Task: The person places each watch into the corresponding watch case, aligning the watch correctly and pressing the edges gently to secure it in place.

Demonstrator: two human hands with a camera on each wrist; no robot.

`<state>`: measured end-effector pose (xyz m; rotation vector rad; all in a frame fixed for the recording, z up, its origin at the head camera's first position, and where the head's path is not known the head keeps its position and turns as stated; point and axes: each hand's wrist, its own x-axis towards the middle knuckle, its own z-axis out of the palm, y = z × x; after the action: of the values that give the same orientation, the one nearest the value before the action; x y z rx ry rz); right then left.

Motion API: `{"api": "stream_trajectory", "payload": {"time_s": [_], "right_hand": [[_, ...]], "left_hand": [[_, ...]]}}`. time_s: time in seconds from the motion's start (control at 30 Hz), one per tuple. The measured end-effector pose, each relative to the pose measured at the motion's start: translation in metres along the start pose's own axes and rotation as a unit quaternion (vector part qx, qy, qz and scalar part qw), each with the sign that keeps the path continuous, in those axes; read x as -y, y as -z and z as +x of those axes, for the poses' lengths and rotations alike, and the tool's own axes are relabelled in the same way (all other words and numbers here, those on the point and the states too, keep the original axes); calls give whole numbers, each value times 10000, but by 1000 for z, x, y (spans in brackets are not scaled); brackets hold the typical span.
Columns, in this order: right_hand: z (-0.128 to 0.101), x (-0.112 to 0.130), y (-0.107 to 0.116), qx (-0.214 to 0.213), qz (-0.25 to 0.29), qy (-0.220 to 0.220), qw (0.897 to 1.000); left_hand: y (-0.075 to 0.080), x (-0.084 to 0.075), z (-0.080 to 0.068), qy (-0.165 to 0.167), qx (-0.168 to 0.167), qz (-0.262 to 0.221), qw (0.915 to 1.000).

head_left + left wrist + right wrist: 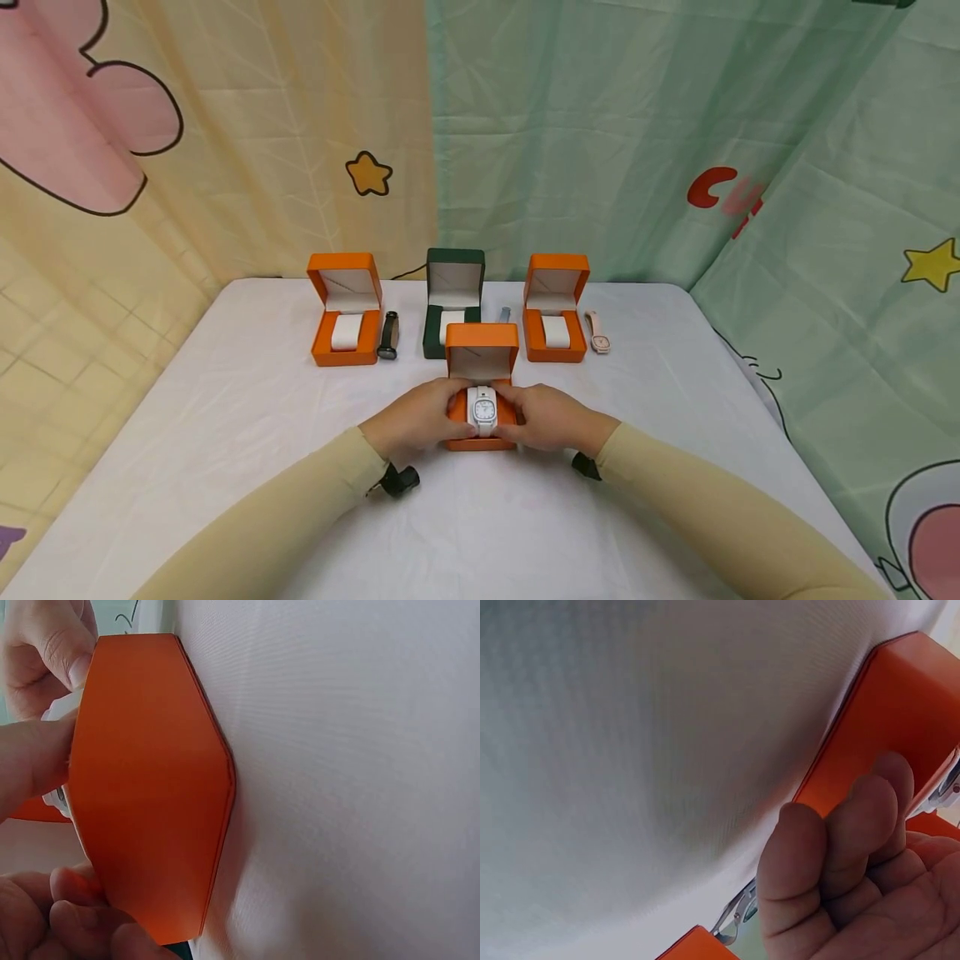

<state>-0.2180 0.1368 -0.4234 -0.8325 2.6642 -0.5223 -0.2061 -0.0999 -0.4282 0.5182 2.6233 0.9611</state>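
Spreading wide under it all, the white tabletop has bare cloth left, right and in front of the hands, its far edge meeting the curtain. Along that far edge stand three open boxes: an orange box, a green box and another orange box, well apart from each other, with a black watch and a pink watch lying beside the orange pair. Nearer, mid-table, sits the open orange watch box, lid up, just in front of the green one. The left hand and right hand flank it, fingers curled against its sides, thumbs pinching the white watch wrapped round the cushion inside.
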Motion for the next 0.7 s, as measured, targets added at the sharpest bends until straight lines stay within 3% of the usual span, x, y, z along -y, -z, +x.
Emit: {"api": "stream_trajectory", "payload": {"time_s": [0.7], "right_hand": [[-3, 6, 1, -8, 9, -141, 9999]], "left_hand": [[0, -4, -2, 166, -52, -11, 9998]]}}
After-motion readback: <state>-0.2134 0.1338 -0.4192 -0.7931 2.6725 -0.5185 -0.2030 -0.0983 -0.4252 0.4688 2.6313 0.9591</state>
